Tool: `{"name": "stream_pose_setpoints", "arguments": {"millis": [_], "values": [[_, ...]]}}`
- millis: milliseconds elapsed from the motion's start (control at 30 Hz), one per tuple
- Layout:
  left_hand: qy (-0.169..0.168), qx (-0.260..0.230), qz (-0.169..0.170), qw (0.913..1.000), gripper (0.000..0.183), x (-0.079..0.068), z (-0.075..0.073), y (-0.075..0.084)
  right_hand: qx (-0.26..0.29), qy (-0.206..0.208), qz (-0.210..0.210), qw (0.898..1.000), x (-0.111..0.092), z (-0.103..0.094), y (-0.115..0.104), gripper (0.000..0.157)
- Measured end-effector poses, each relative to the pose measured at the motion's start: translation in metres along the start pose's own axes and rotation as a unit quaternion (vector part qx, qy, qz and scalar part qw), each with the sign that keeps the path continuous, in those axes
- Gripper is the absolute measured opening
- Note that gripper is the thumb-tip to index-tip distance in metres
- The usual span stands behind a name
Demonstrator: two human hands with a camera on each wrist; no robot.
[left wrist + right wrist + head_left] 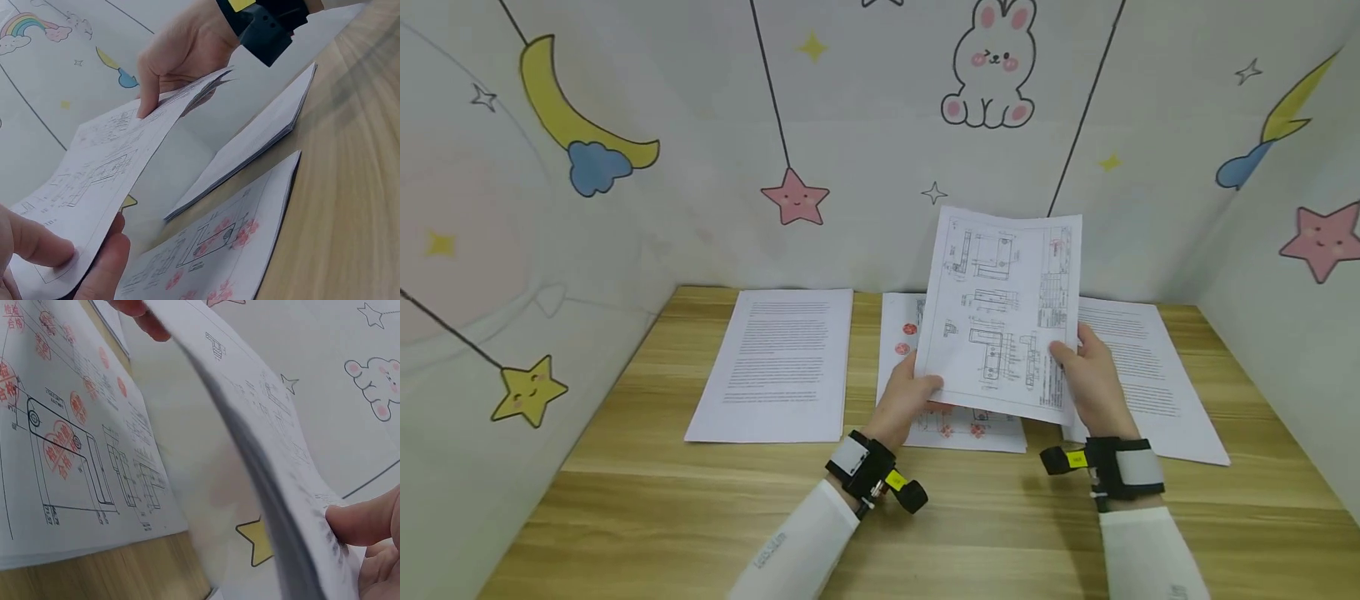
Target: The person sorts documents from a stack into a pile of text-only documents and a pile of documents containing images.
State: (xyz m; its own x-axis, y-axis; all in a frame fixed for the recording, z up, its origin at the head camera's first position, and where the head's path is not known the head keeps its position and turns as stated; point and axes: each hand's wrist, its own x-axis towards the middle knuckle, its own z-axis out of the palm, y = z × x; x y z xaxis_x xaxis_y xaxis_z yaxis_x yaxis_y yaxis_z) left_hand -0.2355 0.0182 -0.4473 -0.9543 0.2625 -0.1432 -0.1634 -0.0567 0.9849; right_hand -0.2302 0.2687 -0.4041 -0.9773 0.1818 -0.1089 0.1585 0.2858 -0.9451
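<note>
Pinching grips: left grip (pixel 901 406) pinched the lower-left corner, right grip (pixel 1095 379) the right edge, thumbs in front.
Drawing sheets (pixel 992 317): were held tilted above the worktop (pixel 985 525), partly covering the stamped pile (pixel 966 427).
Sheet step: seemed to be two-handed handling in mid-air; lifting or lowering could not be told.
Next move: seemed to call for steady pinches, lest sheets slipped apart.
Text stacks: left stack (pixel 775 367) and right stack (pixel 1150 375) flanked the pile.
Wall (pixel 865 125): stood behind, cartoon-patterned.
</note>
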Motion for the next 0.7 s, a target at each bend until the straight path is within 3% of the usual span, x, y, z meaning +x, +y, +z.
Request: {"name": "stream_pose_setpoints", "arguments": {"millis": [333, 467, 700], "values": [[0.028, 0.051, 0.006, 0.9983, 0.043, -0.003, -0.032, 0.014, -0.008, -0.037, -0.072, 0.997, -0.007, 0.022, -0.002, 0.056], [0.041, 0.054, -0.004, 0.9977, 0.047, -0.002, -0.039, 0.017, -0.019, -0.043, -0.072, 0.996, -0.006, 0.029, -0.001, 0.055], [0.035, 0.097, -0.008, 0.9946, 0.052, -0.001, -0.054, 0.015, -0.043, -0.067, -0.053, 0.995, -0.001, 0.040, 0.006, 0.055]]}}
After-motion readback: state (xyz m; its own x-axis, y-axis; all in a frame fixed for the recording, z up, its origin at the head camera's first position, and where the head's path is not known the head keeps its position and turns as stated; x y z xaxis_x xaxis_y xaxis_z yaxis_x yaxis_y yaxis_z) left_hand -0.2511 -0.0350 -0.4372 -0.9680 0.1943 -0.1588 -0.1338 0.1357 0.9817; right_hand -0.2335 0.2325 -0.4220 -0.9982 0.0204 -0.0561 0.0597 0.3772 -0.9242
